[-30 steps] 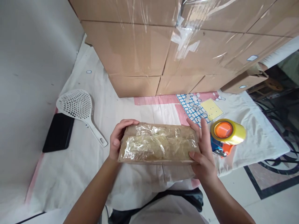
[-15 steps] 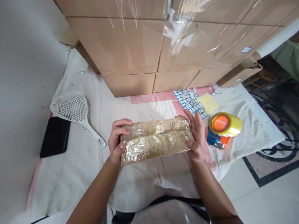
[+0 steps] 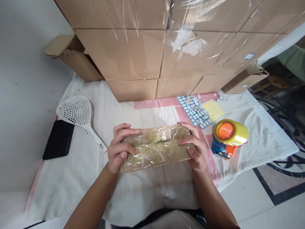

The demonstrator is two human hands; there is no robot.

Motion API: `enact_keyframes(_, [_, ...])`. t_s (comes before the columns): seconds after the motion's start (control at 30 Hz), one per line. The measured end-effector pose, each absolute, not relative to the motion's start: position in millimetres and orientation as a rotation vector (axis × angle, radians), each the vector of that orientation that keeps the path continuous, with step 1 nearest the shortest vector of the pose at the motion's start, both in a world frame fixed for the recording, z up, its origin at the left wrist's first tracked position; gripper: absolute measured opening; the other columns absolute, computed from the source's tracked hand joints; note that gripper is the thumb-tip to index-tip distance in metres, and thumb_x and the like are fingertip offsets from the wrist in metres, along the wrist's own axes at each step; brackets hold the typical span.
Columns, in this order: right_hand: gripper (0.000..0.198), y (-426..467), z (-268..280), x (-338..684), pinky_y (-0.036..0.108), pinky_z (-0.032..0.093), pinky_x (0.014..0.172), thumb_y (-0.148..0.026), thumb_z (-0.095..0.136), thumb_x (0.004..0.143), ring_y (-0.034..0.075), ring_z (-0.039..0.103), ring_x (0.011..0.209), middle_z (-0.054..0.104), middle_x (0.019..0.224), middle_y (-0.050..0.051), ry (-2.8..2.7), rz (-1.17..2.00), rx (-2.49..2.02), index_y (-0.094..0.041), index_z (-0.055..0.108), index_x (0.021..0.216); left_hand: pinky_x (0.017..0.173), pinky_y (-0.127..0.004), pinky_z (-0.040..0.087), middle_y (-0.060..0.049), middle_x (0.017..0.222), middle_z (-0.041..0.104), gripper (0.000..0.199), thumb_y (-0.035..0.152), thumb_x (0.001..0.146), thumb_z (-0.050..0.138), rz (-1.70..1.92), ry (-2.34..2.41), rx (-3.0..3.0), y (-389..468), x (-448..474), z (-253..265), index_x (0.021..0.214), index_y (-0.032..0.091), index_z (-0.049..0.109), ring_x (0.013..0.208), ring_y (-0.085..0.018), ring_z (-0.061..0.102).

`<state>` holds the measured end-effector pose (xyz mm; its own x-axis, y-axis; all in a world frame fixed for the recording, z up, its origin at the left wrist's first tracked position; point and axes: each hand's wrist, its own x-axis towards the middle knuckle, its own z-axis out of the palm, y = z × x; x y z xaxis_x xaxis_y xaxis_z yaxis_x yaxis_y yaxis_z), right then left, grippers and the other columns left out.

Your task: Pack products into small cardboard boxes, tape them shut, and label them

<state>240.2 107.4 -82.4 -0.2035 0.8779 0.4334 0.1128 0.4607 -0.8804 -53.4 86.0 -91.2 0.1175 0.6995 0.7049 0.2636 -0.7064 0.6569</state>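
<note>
Between my two hands is a flat cardboard box, its top covered with shiny, wrinkled clear tape. My left hand is closed around its left end, fingers over the top and thumb at the near side. On the right end, my right hand grips with fingers lying on the taped top and thumb at the near corner. The box tilts slightly, its right end farther from me. To the right of my right hand sits a tape dispenser with a yellowish tape roll on it.
A wall of plastic-wrapped cardboard boxes stands at the back of the cloth-covered table. Left lie a white slotted skimmer and a black phone-like slab. Open cartons flank the stack, one left, one right.
My fingers have shifted farther onto the taped top, the right ones now bent down on it. The box has moved slightly left. The camera view has tilted up a little.
</note>
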Motion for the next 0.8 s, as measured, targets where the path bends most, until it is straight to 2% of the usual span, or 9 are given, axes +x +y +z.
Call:
enact_keyframes(0.17, [0.023,109,-87,241,0.056,0.036,0.116,-0.044,0.058,0.093,0.034,0.048,0.14,0.054,0.151,0.003,-1.655,0.907,-0.807,-0.027,0.074,0.094,0.106,-0.057,0.036,-0.007,0.128,0.07,0.041,0.036,0.098,0.043,1.573,0.997,2.098,92,-56,-86,0.072,0.027,0.073,0.122,-0.033,0.048])
enact_keyframes(0.33, [0.02,111,-88,239,0.055,0.037,0.116,-0.04,0.057,0.094,0.034,0.047,0.142,0.054,0.151,0.004,-1.633,0.897,-0.779,-0.026,0.071,0.091,0.108,-0.057,0.035,-0.006,0.129,0.068,0.042,0.037,0.098,0.042,1.604,1.024,2.097,96,-58,-91,0.07,0.027,0.072,0.122,-0.033,0.049])
enact_keyframes(0.4, [0.021,111,-88,239,0.057,0.038,0.116,-0.042,0.058,0.094,0.035,0.048,0.142,0.055,0.151,0.004,-1.64,0.883,-0.778,-0.026,0.071,0.089,0.106,-0.055,0.038,-0.006,0.133,0.065,0.04,0.039,0.097,0.042,1.69,1.047,2.028,95,-57,-97,0.078,0.028,0.075,0.121,-0.032,0.05])
enact_keyframes(0.47, [0.025,109,-89,238,0.058,0.037,0.117,-0.047,0.059,0.095,0.036,0.05,0.141,0.055,0.151,0.004,-1.619,0.856,-0.808,-0.027,0.072,0.09,0.102,-0.053,0.042,-0.008,0.137,0.061,0.037,0.046,0.097,0.044,1.793,1.07,1.912,93,-57,-103,0.095,0.029,0.077,0.118,-0.032,0.053])
enact_keyframes(0.57, [0.034,104,-95,232,0.061,0.037,0.118,-0.056,0.054,0.098,0.036,0.048,0.144,0.054,0.153,0.005,-1.542,0.748,-0.898,-0.029,0.074,0.104,0.099,-0.052,0.047,-0.01,0.137,0.058,0.044,0.057,0.094,0.046,1.842,1.096,1.813,92,-57,-111,0.113,0.029,0.074,0.115,-0.032,0.058])
enact_keyframes(0.67, [0.043,98,-100,224,0.06,0.04,0.117,-0.06,0.049,0.1,0.035,0.048,0.145,0.053,0.154,0.009,-1.485,0.608,-0.93,-0.03,0.071,0.121,0.102,-0.051,0.048,-0.01,0.137,0.059,0.049,0.063,0.094,0.043,1.822,1.141,1.808,92,-59,-116,0.108,0.028,0.074,0.118,-0.032,0.059])
enact_keyframes(0.8, [0.045,94,-90,236,0.059,0.042,0.116,-0.051,0.056,0.098,0.033,0.05,0.143,0.055,0.149,0.012,-1.502,0.369,-1.026,-0.029,0.059,0.136,0.109,-0.051,0.044,-0.01,0.139,0.06,0.051,0.063,0.093,0.041,1.847,1.163,1.774,96,-63,-121,0.106,0.026,0.074,0.125,-0.032,0.057])
